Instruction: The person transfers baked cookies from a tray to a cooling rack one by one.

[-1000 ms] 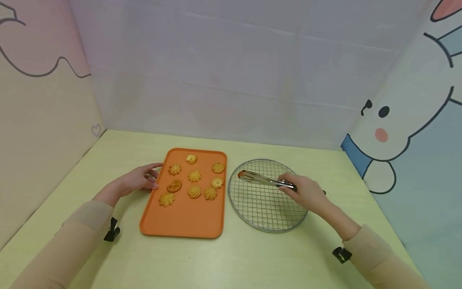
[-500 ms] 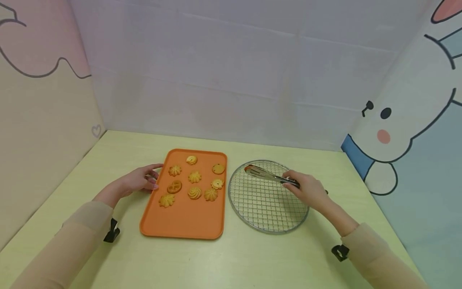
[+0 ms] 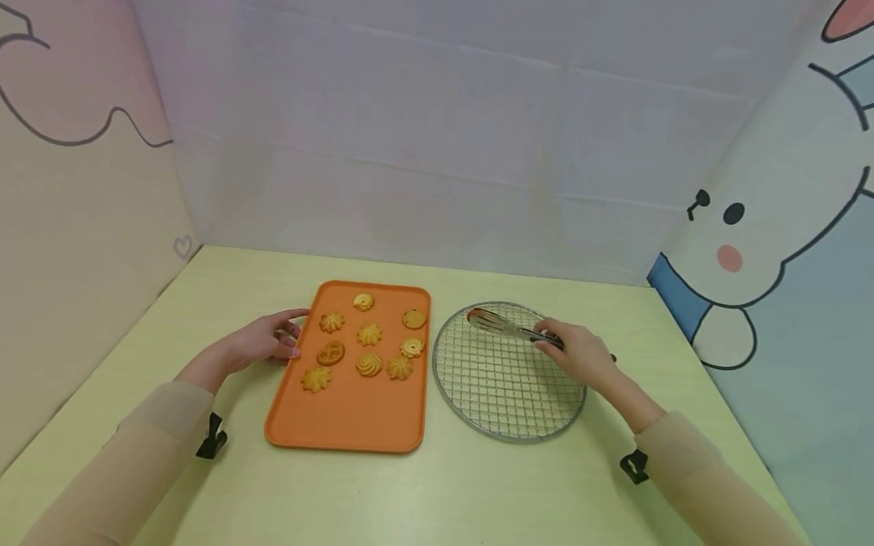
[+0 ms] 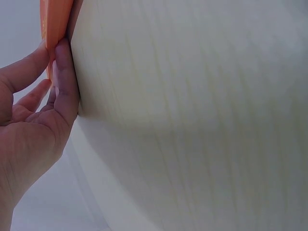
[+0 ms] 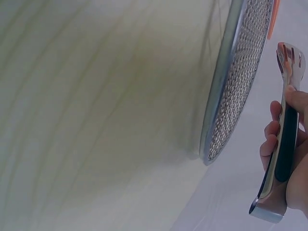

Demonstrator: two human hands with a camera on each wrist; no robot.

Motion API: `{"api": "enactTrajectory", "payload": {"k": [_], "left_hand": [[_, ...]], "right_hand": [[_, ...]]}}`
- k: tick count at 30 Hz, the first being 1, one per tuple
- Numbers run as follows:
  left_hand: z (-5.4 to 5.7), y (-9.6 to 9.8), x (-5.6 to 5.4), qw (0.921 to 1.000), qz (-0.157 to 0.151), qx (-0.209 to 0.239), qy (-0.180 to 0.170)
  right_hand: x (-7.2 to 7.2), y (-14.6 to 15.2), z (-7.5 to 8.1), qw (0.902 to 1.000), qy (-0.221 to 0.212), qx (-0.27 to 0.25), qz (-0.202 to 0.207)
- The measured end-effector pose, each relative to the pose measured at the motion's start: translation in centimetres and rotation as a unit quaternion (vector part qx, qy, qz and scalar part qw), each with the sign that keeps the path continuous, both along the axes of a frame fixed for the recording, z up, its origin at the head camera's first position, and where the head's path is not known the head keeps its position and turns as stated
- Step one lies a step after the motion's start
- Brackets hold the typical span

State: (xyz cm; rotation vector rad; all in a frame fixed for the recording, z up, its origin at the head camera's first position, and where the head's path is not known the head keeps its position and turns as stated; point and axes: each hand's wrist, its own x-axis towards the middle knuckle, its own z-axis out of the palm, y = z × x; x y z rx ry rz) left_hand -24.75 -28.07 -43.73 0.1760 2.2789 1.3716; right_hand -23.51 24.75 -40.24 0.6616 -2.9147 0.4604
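My left hand (image 3: 265, 340) holds the left rim of an orange tray (image 3: 344, 417); the left wrist view shows the thumb and fingers (image 4: 67, 79) pinching its edge. Several cookies lie on the tray, among them a pretzel-shaped cookie (image 3: 331, 353) and a swirl cookie (image 3: 369, 365). My right hand (image 3: 579, 355) grips metal tongs (image 5: 287, 139) with dark handle grips, raised over a round wire rack (image 3: 501, 394). Something orange-brown shows at the tong tips (image 3: 476, 315); I cannot tell whether it is a cookie or a reflection.
Tray and rack sit side by side on a pale wooden table (image 3: 328, 500), a narrow gap between them. A plain pale wall (image 3: 423, 152) closes off the back. Side panels with cartoon drawings, a rabbit (image 3: 765, 227) on the right, stand along both edges.
The tongs have moved right and slightly toward the back wall with my right hand, above the rack. My left hand and the tray stay in place.
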Motion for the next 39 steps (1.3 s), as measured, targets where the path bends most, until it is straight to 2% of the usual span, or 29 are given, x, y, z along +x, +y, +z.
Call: {"api": "enactTrajectory", "payload": {"k": [14,30,39], "left_hand": [[0.3,0.2,0.1,1.0,-0.003,-0.003,0.002],[0.4,0.2,0.3,1.0,-0.003,0.004,-0.003],[0.3,0.1,0.2,1.0,-0.005,0.007,0.0]], "right_hand": [[-1.3,0.7,-1.4,0.9997,-0.015,0.015,-0.006],[-1.6,1.2,-1.5,0.9984,-0.044,0.013,-0.035],[-1.2,1.4,-1.3,0.9976,-0.049,0.015,-0.046]]}}
